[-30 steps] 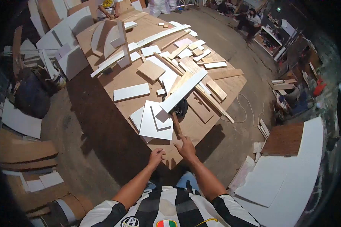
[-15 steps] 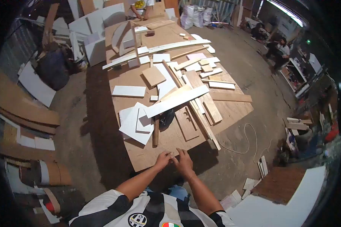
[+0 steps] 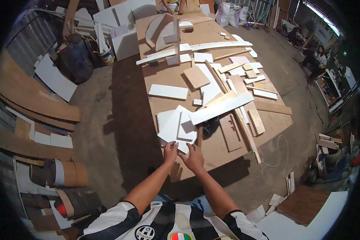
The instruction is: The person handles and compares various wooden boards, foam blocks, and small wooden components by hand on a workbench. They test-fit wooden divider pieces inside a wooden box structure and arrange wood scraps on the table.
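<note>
My left hand (image 3: 171, 152) is at the near edge of a stack of white boards (image 3: 170, 125), its fingers bent close together; what lies between them is too small to tell. Just right of it, my right hand (image 3: 193, 157) has thumb and fingers apart beside the same boards. A long white board (image 3: 221, 108) slants across the pile to the right, over a black bag (image 3: 211, 127). The wooden stick (image 3: 199, 137) stands out behind my right hand, partly hidden. Farther left on the wooden table (image 3: 160, 76) lies a white rectangular board (image 3: 168, 91).
A curved wooden frame (image 3: 164, 32) stands at the table's far left. Another person's hands (image 3: 175, 9) show at the far edge. A seated person (image 3: 318, 60) is at the right. Curved panels (image 3: 32, 94) lean at left; a cable (image 3: 282, 152) lies on the floor.
The view has turned, so the table appears farther right. My right hand has left the stick's end. Both hands have moved to the near edge of the stacked white boards.
</note>
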{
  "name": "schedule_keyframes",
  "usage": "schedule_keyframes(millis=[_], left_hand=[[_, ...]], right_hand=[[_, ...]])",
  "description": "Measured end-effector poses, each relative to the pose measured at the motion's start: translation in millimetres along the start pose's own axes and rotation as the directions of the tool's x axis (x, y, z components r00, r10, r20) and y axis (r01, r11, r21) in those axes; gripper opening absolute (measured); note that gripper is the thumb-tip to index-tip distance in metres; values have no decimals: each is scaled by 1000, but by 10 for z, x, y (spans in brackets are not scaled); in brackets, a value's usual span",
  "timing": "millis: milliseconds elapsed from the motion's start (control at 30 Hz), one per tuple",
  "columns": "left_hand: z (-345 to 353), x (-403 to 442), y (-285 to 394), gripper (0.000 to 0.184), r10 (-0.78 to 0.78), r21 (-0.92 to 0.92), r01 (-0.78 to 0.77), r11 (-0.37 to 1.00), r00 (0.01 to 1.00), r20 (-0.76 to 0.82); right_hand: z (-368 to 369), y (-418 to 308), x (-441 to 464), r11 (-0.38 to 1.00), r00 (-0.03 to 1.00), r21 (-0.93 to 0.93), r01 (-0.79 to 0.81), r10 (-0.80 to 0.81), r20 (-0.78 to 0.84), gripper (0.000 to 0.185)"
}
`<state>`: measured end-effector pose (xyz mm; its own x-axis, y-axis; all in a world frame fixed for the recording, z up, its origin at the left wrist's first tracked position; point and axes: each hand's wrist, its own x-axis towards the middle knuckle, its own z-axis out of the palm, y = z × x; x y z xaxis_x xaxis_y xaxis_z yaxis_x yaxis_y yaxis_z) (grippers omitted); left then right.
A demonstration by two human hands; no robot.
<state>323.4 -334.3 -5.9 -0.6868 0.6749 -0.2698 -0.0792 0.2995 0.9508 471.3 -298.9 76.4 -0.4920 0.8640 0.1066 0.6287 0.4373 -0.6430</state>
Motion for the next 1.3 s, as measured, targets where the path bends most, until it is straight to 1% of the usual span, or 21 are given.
schedule_keyframes(millis=[67, 133, 167, 267, 333, 400, 433, 500, 533, 600, 633, 700, 733, 800, 833, 1000, 1100, 1167, 1200, 1267, 1300], left_hand=[[-299, 435, 18, 38, 75, -21, -76, 997, 997, -36], [-639, 754, 131, 34, -3, -72, -2, 997, 998, -67], [-806, 928, 201, 31, 88, -10, -89, 996, 995, -53], [-1178, 1290, 513, 37, 25, -26, -24, 999, 998, 49], [-1349, 1613, 480, 39, -10, 64, 2, 998, 992, 123], [-1385, 1941, 393, 42, 202, 243, -249, 938, 958, 202], [-1402, 2030, 498, 42, 201, 244, -254, 936, 954, 224], [-1317, 2334, 699, 47, 328, 399, -455, 796, 878, 347], [-1285, 2474, 718, 47, 326, 398, -459, 794, 875, 359], [-1226, 2715, 753, 59, 370, 473, -605, 640, 783, 500], [-1168, 2856, 775, 59, 364, 473, -611, 635, 777, 514], [-1061, 3085, 839, 78, 216, 581, -653, 486, 734, 644], [-953, 3213, 920, 78, 206, 573, -662, 482, 722, 661], [-787, 3443, 1125, 91, 167, 597, -768, 233, 636, 753], [-643, 3614, 1188, 98, 107, 606, -780, 158, 623, 775], [-297, 4193, 1550, 116, -37, 574, -817, -59, 576, 817], [-246, 4454, 1313, 115, -41, 521, -850, -74, 525, 850], [-297, 4484, 1211, 110, 73, 490, -870, -60, 485, 871], [-256, 4507, 1174, 110, 59, 463, -884, -70, 460, 886], [-322, 4418, 1049, 102, 209, 446, -895, -14, 433, 877], [-305, 4213, 1003, 95, 286, 476, -879, 34, 465, 838]], right_hand=[[372, -299, 338, 998, 1000, -59, -24, 25, 9, 69], [751, -588, 634, 993, 998, -102, 59, -62, -27, 72], [905, -731, 832, 991, 997, -118, 69, -71, -19, 74], [1425, -994, 1331, 976, 999, -214, 25, -30, -21, 73], [1665, -1097, 1582, 979, 999, -201, -38, 36, -13, 73], [1818, -1140, 1763, 947, 994, -304, -104, 93, -51, 71], [1899, -1087, 1833, 947, 992, -298, -122, 110, -55, 70], [1998, -981, 2037, 917, 981, -350, -191, 186, -50, 69], [2040, -956, 2102, 891, 971, -392, -227, 240, -18, 68], [2065, -951, 2183, 890, 957, -360, -280, 288, -34, 67], [2055, -956, 2240, 887, 943, -331, -324, 329, -42, 67], [2017, -1007, 2254, 870, 933, -351, -347, 357, -39, 65], [2027, -951, 2285, 854, 928, -381, -355, 373, -29, 64], [2160, -865, 2247, 841, 930, -405, -359, 361, -72, 62], [2213, -792, 2270, 834, 937, -433, -343, 333, -101, 60], [2284, -714, 2269, 814, 930, -451, -365, 342, -135, 56], [2232, -770, 2267, 811, 917, -429, -398, 372, -147, 58], [2182, -749, 2247, 795, 912, -446, -410, 374, -171, 58], [2165, -748, 2272, 785, 898, -437, -440, 400, -185, 58], [2057, -693, 2231, 786, 889, -418, -455, 427, -166, 59], [1952, -680, 2225, 771, 874, -418, -481, 458, -162, 58]])
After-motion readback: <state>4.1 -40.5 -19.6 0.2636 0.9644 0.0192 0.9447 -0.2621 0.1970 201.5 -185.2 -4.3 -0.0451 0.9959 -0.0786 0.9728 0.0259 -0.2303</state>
